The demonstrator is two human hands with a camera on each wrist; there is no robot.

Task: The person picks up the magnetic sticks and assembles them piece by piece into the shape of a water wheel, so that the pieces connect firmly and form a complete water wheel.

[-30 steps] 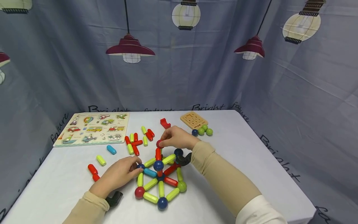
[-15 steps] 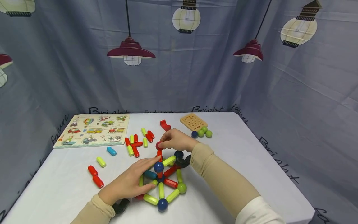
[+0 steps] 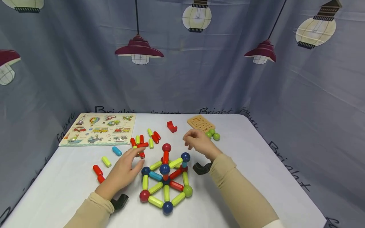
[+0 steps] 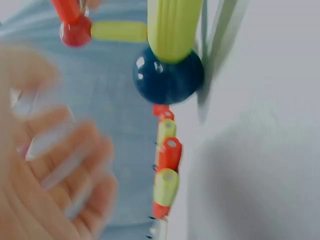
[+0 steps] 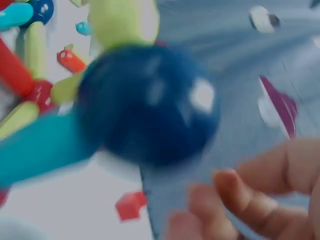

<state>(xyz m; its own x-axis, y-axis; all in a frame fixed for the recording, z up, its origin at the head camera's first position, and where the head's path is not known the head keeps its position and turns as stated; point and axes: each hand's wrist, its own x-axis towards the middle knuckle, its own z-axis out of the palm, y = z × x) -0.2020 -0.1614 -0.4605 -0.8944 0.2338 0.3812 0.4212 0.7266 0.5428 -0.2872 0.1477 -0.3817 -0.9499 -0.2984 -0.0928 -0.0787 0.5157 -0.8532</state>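
Observation:
A wheel-shaped structure of coloured rods and balls stands mid-table, with a blue ball (image 3: 167,208) at its front. A red ball (image 3: 166,147) tops an upright red rod (image 3: 166,157) at its back. Left of the structure hovers my left hand (image 3: 122,171), thumb and fingers spread, holding nothing; it is blurred in the left wrist view. My right hand (image 3: 202,144) is back right of the structure, fingers loosely bent, nothing between them. In the right wrist view a raised blue ball (image 5: 150,105) looms close to, but apart from, the fingertips (image 5: 229,186).
Loose red and yellow-green rods (image 3: 151,143) lie behind and left of the structure, with a blue rod (image 3: 117,151). A picture puzzle board (image 3: 97,129) is at back left. At the back are a red block (image 3: 172,127), a wooden board (image 3: 201,123) and green balls (image 3: 216,136).
My right hand has let go of the red ball and moved right; the ball stays atop the red rod. My left hand came over the structure, then drew back left.

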